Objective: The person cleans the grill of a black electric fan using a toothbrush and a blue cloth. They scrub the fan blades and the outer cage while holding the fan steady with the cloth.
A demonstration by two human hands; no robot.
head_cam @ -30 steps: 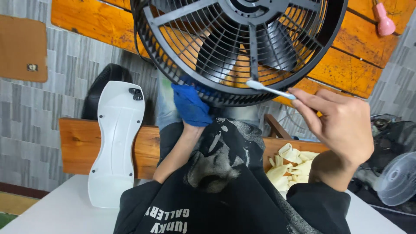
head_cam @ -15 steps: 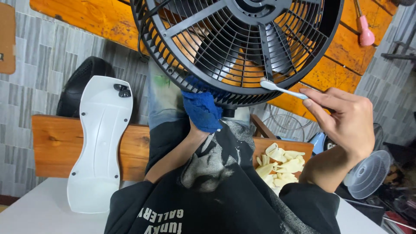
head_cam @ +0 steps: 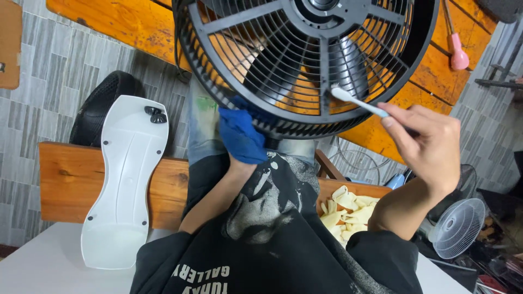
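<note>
In front of the chest, tilted up toward the camera, a black fan guard [head_cam: 305,60] fills the top of the view, its ribs running out from a hub at the upper edge; grey blades show behind the ribs. The right hand [head_cam: 430,144] is closed on the handle of a white brush [head_cam: 357,102], pinched between thumb and fingers; the brush head rests against the ribs in the lower right part of the guard. The left hand [head_cam: 239,136] wears a blue glove and meets the lower rim of the guard from below; it seems to steady the rim, but whether the fingers are clenched round it I cannot tell, since they are hidden behind the ribs. To the left, a white plastic panel [head_cam: 122,185] with screw holes stands leaning against a wooden bench [head_cam: 65,179], its foot on a white table [head_cam: 38,269]; a small black knob sits near its top. Behind it a round black mesh cover [head_cam: 103,106] leans on the grey tiled wall. To the right of the lap lies a heap of pale yellow gloves [head_cam: 346,209] in a wooden tray; further right, on the floor, stands a small white fan [head_cam: 457,228].
</note>
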